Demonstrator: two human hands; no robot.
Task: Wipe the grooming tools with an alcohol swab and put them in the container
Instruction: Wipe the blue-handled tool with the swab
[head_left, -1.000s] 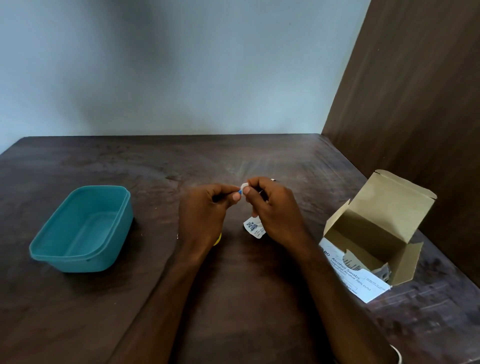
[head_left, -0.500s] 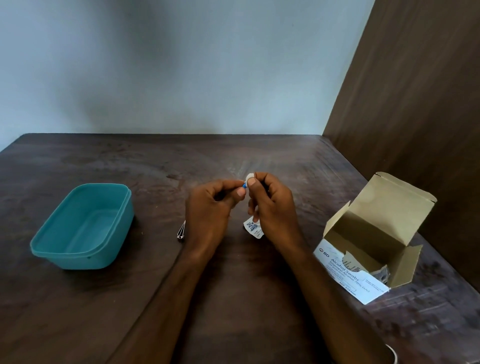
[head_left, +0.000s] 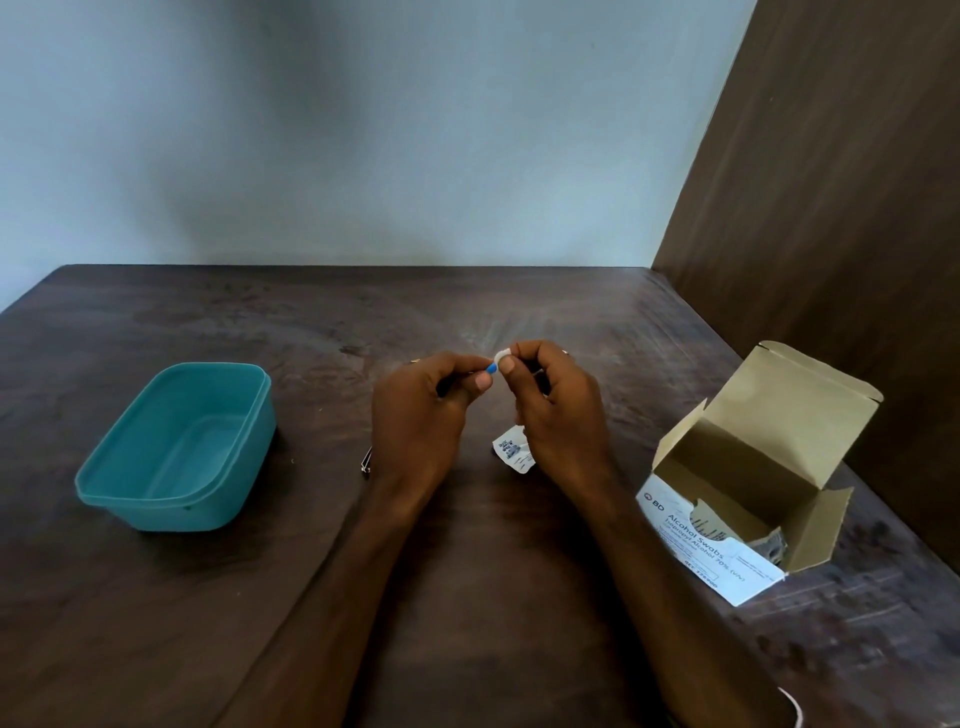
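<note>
Head view, the only 1 here. At the frame's centre the left hand (head_left: 415, 415) pinches a slim grooming tool with a blue tip (head_left: 491, 368) between thumb and forefinger, and the right hand (head_left: 556, 410) pinches the white alcohol swab (head_left: 502, 356) against that tip.

Compared with 1.0 s ago, both hands sit a little higher in the frame, and the swab has slid off the blue tip, which now shows more plainly between the 2 thumbs. A thin metal tool (head_left: 367, 461), hidden behind the left wrist 1.0 s ago, now lies in sight on the worktop (head_left: 156, 623) just left of that wrist.

I read this as a wiping stroke along the tool, so cleaning of this piece is under way and not yet done.

The teal container (head_left: 104, 488) at left centre holds nothing I can see. The torn swab wrapper (head_left: 511, 451) lies under the right hand, and the opened swab box (head_left: 748, 499) stands at the right edge. At least 2 tools are yet to go into the container.
</note>
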